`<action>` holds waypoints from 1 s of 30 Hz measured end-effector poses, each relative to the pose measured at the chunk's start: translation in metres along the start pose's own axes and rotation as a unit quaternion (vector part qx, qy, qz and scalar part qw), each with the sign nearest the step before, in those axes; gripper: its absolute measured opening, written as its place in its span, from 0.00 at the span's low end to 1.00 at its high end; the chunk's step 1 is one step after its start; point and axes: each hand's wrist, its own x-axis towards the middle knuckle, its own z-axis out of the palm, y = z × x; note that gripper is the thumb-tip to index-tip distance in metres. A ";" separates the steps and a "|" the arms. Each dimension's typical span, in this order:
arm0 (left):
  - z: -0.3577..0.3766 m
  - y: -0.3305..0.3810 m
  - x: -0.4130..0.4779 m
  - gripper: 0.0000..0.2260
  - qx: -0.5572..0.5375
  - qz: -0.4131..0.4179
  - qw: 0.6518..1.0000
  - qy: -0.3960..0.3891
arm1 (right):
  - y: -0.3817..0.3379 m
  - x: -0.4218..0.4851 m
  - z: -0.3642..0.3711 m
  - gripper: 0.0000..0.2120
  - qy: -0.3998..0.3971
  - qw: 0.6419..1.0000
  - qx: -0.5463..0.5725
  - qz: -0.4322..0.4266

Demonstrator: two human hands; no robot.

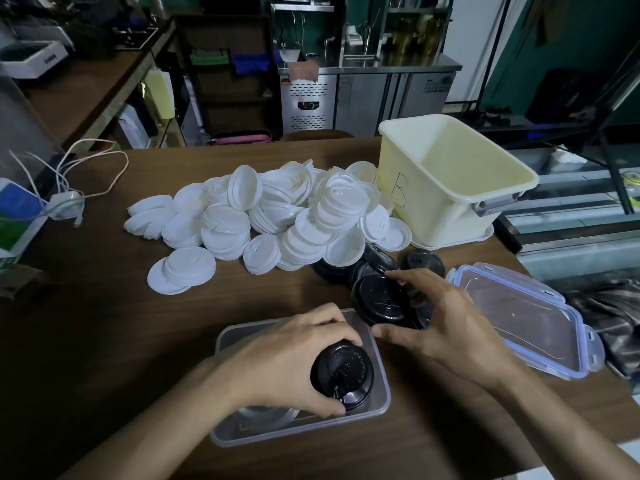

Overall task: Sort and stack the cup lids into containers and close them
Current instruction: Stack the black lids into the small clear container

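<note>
A clear plastic container point(381, 386) sits at the near middle of the wooden table. Over it my left hand point(287, 362) grips a stack of black cup lids point(343, 375). Just right of the container's far corner, my right hand point(440, 323) holds a second stack of black lids point(379, 301) on edge. More black lids point(422, 261) lie behind it. A big heap of white cup lids point(277, 213) covers the middle of the table. A cream tub marked "B" point(450, 174) stands at the far right on its own lid.
The container's clear lid with blue clips point(519, 317) lies to the right of my right hand. White cables and a charger point(69, 199) lie at the far left. A dark cloth point(609, 317) sits at the right edge. Bare wood shows at the near left.
</note>
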 end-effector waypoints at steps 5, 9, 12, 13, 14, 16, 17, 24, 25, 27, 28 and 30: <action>0.001 -0.010 0.004 0.34 -0.019 -0.010 1.000 0.018 | -0.001 -0.002 0.001 0.38 -0.004 1.000 0.000 -0.002; -0.003 -0.019 0.008 0.32 -0.043 -0.026 0.999 0.021 | -0.004 -0.003 -0.001 0.37 0.002 1.000 0.010 -0.003; -0.007 -0.022 0.009 0.29 -0.044 -0.031 0.998 0.023 | -0.007 -0.005 -0.001 0.36 0.004 1.000 0.009 -0.008; -0.008 -0.023 0.008 0.28 -0.042 -0.031 0.998 0.026 | -0.007 -0.006 -0.001 0.36 0.004 1.000 0.010 -0.007; -0.008 -0.023 0.008 0.28 -0.040 -0.029 0.998 0.028 | -0.007 -0.007 -0.001 0.36 0.003 1.000 0.012 -0.006; -0.007 -0.022 0.008 0.26 -0.032 -0.026 0.999 0.032 | -0.008 -0.009 0.000 0.36 -0.001 1.000 0.012 -0.006; -0.007 -0.022 0.007 0.26 -0.027 -0.026 0.999 0.034 | -0.008 -0.010 0.000 0.36 -0.005 1.000 0.012 -0.007; -0.015 -0.029 -0.004 0.29 -0.015 -0.052 0.997 0.053 | -0.019 -0.010 0.005 0.36 -0.031 0.999 0.004 -0.044; -0.020 -0.030 -0.006 0.32 -0.019 -0.056 0.997 0.054 | -0.021 -0.009 0.007 0.36 -0.042 0.998 0.001 -0.049; -0.030 -0.032 -0.012 0.37 -0.037 -0.069 0.995 0.058 | -0.024 -0.007 0.012 0.36 -0.072 0.996 -0.009 -0.060; -0.035 -0.033 -0.015 0.38 -0.047 -0.075 0.994 0.063 | -0.026 -0.006 0.015 0.37 -0.087 0.994 -0.019 -0.067; -0.042 -0.036 -0.019 0.33 -0.062 -0.079 0.992 0.079 | -0.028 -0.005 0.022 0.39 -0.117 0.989 -0.046 -0.082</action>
